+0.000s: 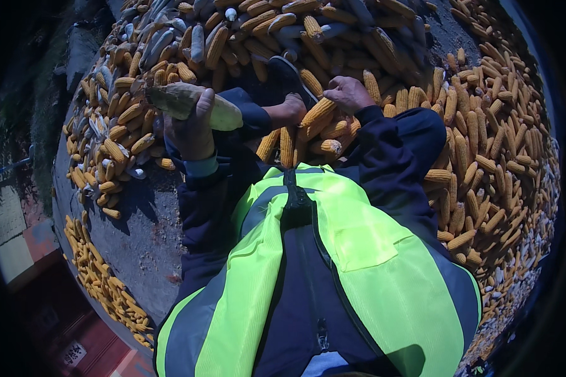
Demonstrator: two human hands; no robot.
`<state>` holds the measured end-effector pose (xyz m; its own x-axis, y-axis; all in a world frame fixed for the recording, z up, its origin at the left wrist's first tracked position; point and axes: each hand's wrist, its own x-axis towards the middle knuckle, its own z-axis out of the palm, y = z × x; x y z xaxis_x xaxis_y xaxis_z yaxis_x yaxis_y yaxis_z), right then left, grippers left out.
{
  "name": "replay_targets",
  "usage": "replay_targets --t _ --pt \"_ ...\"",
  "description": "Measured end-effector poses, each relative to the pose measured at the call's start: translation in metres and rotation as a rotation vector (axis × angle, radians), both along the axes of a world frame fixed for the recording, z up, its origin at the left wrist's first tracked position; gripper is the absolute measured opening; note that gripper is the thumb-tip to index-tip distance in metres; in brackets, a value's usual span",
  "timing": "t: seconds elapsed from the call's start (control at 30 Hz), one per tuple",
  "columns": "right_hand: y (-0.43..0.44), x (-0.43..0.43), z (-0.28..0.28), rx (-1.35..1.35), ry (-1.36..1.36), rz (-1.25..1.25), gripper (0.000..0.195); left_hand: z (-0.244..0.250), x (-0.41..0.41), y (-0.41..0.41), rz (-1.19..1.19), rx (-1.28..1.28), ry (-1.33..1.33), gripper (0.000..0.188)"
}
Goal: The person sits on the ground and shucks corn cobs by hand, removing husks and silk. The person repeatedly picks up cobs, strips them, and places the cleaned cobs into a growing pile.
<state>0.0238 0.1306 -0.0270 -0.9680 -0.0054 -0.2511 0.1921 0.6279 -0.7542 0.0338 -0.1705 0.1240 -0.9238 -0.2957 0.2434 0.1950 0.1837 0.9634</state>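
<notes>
My left hand [194, 126] is wrapped around an ear of corn in its pale green-white husk [224, 113]. The husk's dry brownish end points left. On the other side, the fingers of my right hand [351, 94] are curled at the upper end of a bare yellow ear of corn [317, 113]. That ear slants over several other husked ears [331, 146] lying between my legs. The fingertips of my right hand are partly hidden from this angle.
A heap of bare and husked-over ears [264, 23] lies ahead. Bare ears [481, 141] spread widely on the right. My dark shoe [290, 77] rests among the corn. Grey concrete ground [141, 245] shows at left, with another strip of ears [106, 278] beyond it.
</notes>
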Motion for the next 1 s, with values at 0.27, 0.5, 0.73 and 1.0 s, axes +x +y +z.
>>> replay_targets --t 0.27,0.5,0.73,1.0 --pt "-0.002 -0.006 0.012 -0.210 0.029 -0.018 0.038 -0.006 0.004 0.033 -0.189 0.116 0.057 0.035" --pt "-0.023 -0.017 0.044 -0.066 0.181 0.059 0.034 0.022 0.007 0.025 -0.180 -0.022 0.132 0.033" --pt "-0.023 -0.025 0.021 -0.081 0.086 0.112 0.039 0.017 0.016 0.012 0.042 -0.089 0.078 0.038" --pt "-0.022 -0.016 0.033 -0.068 0.069 0.062 0.038 0.022 0.018 0.023 -0.049 0.025 0.100 0.038"
